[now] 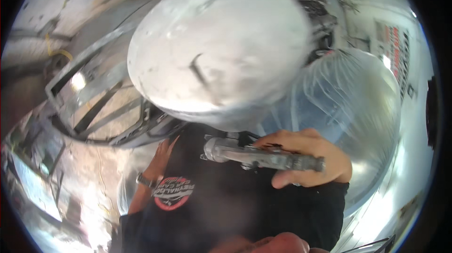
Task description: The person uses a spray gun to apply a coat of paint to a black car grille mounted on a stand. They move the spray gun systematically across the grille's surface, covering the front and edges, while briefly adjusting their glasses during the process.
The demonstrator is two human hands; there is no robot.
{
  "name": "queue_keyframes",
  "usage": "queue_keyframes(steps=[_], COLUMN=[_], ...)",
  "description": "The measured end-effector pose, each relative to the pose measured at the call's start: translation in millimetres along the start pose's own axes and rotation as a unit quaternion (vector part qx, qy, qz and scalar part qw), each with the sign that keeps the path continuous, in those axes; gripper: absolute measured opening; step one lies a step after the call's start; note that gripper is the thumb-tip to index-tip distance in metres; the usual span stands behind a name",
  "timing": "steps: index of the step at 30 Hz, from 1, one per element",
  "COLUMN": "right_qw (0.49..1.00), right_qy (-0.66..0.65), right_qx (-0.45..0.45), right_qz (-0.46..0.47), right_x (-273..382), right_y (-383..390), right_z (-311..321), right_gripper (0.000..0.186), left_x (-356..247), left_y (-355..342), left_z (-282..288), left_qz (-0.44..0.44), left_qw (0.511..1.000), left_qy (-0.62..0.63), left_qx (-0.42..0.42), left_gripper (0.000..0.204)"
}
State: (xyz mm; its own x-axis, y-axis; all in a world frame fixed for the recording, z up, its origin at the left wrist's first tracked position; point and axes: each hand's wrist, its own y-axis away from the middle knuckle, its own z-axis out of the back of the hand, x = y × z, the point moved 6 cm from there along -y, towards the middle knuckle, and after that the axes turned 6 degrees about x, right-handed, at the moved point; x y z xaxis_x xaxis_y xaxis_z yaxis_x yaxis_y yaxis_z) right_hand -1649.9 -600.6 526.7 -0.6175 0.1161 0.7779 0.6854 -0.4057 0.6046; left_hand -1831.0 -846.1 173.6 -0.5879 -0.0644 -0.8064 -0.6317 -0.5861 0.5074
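Observation:
My right hand (320, 154) is closed around a grey metal spray gun (230, 152). The gun lies across the front of my black shirt, its nozzle end toward the left. Just beyond the gun, a large white rounded shape (221, 46) with dark streaks fills the upper middle; it looks like the gun's cup seen from close by, though its join is hidden. My left hand (162, 154), with a watch on the wrist, is low at the left near a dark frame-like car part. Its visible fingers are stretched out and hold nothing that I can see.
A grey and black car part (110, 133) with large openings, like a bumper, curves along the left. Clear plastic sheeting (358, 93) covers something bulky at the right. A yellow hose (59, 51) hangs at the far left, and a printed banner (393, 60) is on the right wall.

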Motion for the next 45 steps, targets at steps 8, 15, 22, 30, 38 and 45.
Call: queue_keyframes(steps=[8, 15, 22, 30, 38, 45], right_qw=[0.883, 0.764, 0.903, 0.94, 0.815, 0.794], right_qy=[-0.057, -0.045, -0.183, -0.249, -0.107, -0.126], right_qx=[-0.431, -0.615, -0.388, -0.222, -0.546, -0.588], right_qz=[-0.177, -0.189, -0.011, -0.067, -0.162, -0.09], right_x=[-75.0, -101.4, -93.4, -103.2, -142.7, -144.6], right_y=[103.8, 165.0, 125.8, 103.6, 167.6, 183.8], right_z=[59.1, 84.4, 32.9, 30.5, 105.6, 126.4], right_gripper=[0.054, 0.06, 0.053, 0.051, 0.059, 0.061], left_x=[-1.2, -2.6, -5.9, -14.0, -20.1, -32.1], left_y=[-4.9, -5.2, -12.1, -24.9, -32.0, -46.7], left_z=[2.0, 0.6, 8.4, 16.2, 13.6, 7.7], left_qz=[-0.011, 0.002, 0.013, 0.013, 0.005, 0.022], left_qw=[0.999, 0.998, 0.997, 0.996, 0.997, 0.997], left_qy=[-0.018, -0.026, -0.05, -0.061, -0.054, -0.051], left_qx=[0.038, 0.048, 0.055, 0.058, 0.056, 0.048], left_gripper=[0.117, 0.113, 0.109, 0.104, 0.1, 0.096])
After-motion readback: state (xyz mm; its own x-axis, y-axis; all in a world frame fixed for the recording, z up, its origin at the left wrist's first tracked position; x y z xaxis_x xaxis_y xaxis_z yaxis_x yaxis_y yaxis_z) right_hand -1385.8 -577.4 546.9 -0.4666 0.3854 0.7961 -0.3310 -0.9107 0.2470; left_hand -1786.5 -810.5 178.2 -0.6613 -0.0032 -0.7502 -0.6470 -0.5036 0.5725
